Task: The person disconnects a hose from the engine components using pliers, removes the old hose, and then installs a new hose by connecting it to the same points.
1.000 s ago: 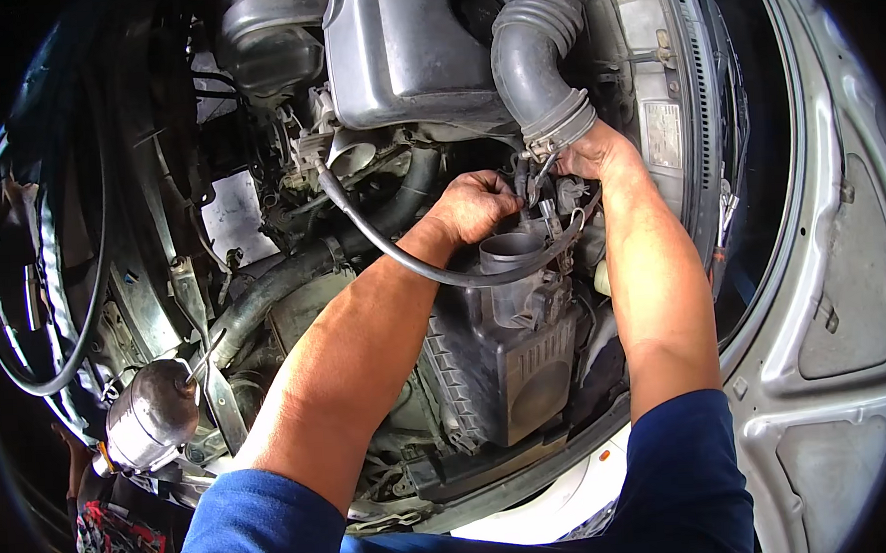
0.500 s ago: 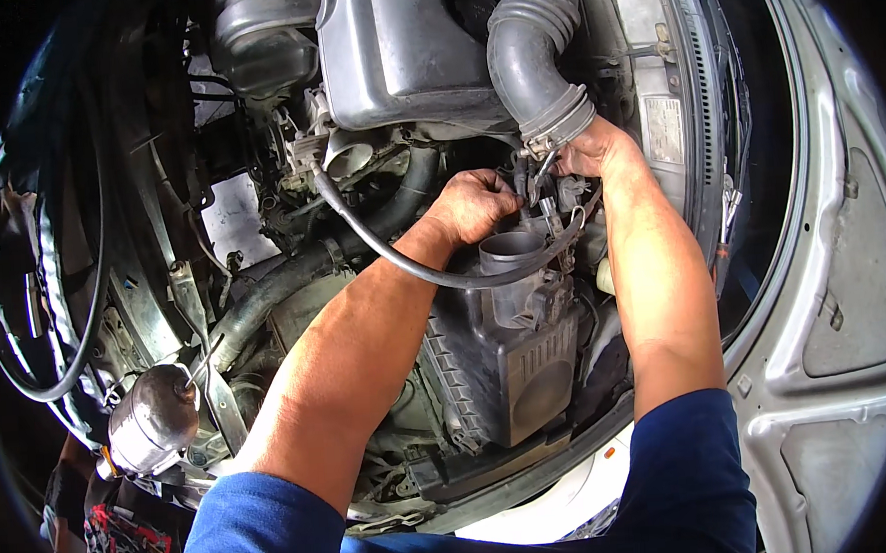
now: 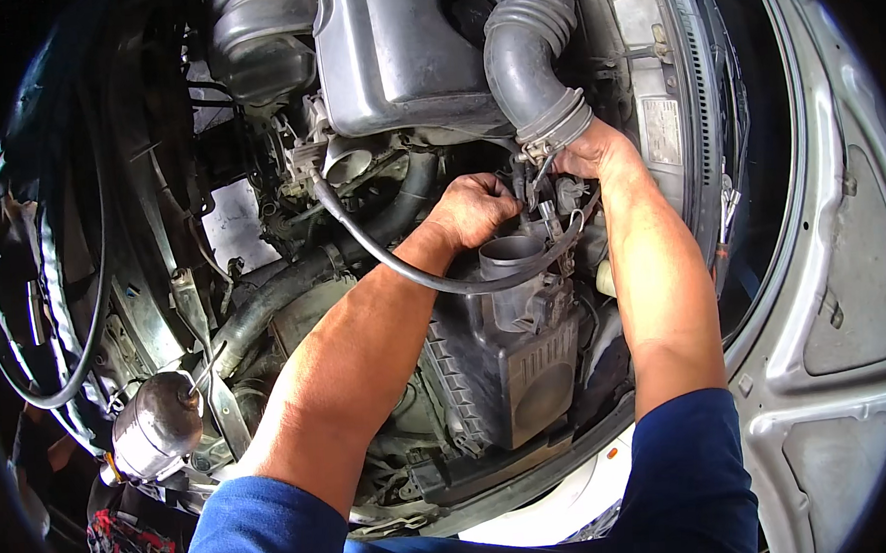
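My left hand is closed, its fingertips pinched at dark hoses and connectors in the engine bay. What it grips there is too small to make out. My right hand reaches in beneath the clamped end of the black ribbed intake hose; its fingers are mostly hidden behind the hose and fittings. Just nearer than my hands stands the black air filter housing with its round open neck. A black cable-like hose arcs over my left wrist and across the front of that neck.
A large grey-black engine cover lies at the far middle. To the left are a thick dark hose and a metal canister. A silver body panel stands at the right, and red-and-black items sit at the lower left.
Both hands stay in nearly the same places, with only slight finger movement at the left. The whole view has shifted a little.
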`<act>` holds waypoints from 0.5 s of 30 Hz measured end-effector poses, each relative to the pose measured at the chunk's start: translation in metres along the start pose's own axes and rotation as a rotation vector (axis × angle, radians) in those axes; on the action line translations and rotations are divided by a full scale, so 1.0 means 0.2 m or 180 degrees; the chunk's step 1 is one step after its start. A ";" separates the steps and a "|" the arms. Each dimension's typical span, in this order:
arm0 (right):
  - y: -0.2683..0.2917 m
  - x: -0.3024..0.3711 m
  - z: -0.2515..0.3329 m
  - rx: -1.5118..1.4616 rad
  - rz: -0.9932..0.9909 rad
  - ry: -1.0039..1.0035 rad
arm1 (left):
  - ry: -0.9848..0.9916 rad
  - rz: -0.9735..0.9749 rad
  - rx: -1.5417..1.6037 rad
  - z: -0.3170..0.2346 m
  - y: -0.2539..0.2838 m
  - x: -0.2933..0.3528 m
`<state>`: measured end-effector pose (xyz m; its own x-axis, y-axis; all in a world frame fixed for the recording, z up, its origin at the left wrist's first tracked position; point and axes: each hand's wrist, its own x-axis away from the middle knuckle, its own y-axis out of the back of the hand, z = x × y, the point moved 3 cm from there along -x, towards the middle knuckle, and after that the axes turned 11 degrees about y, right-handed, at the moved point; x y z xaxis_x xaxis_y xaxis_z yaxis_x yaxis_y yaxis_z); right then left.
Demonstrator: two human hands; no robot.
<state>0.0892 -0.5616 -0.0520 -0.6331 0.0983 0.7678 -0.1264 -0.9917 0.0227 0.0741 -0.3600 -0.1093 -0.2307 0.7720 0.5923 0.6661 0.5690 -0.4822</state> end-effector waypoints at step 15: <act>-0.09 0.03 0.06 0.0220 -0.0061 0.0603 | 0.0007 0.0135 0.0315 0.02 -0.01 0.00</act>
<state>0.0960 -0.5434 -0.0404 -0.7642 0.1244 0.6329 -0.0912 -0.9922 0.0850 0.0696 -0.3601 -0.1113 -0.2022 0.7955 0.5712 0.6019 0.5611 -0.5682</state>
